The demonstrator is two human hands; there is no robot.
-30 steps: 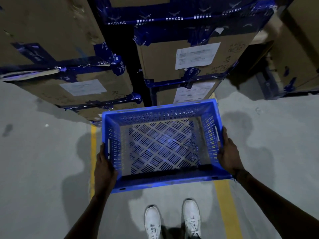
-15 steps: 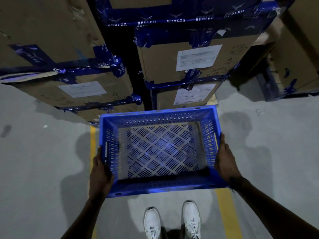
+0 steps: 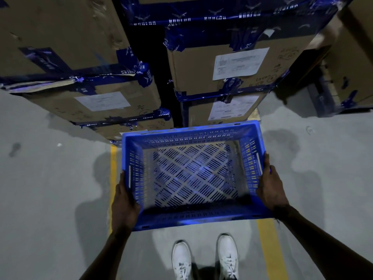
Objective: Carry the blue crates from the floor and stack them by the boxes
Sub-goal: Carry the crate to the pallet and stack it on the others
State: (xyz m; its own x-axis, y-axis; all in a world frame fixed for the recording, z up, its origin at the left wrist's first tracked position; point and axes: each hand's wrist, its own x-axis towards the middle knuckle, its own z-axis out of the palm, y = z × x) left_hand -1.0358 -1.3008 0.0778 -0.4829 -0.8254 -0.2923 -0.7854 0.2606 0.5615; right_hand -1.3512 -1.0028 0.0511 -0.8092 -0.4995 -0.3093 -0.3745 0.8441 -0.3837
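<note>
Both my arms reach forward and down. My left hand (image 3: 124, 201) and right hand (image 3: 271, 187) each grip a side wall of the empty blue crate (image 3: 191, 218), held above the floor (image 3: 50, 188), near the taped cardboard boxes (image 3: 201, 71).

Bare forearms without sleeves, and white lace-up shoes (image 3: 205, 259) with white laces on both feet.
</note>
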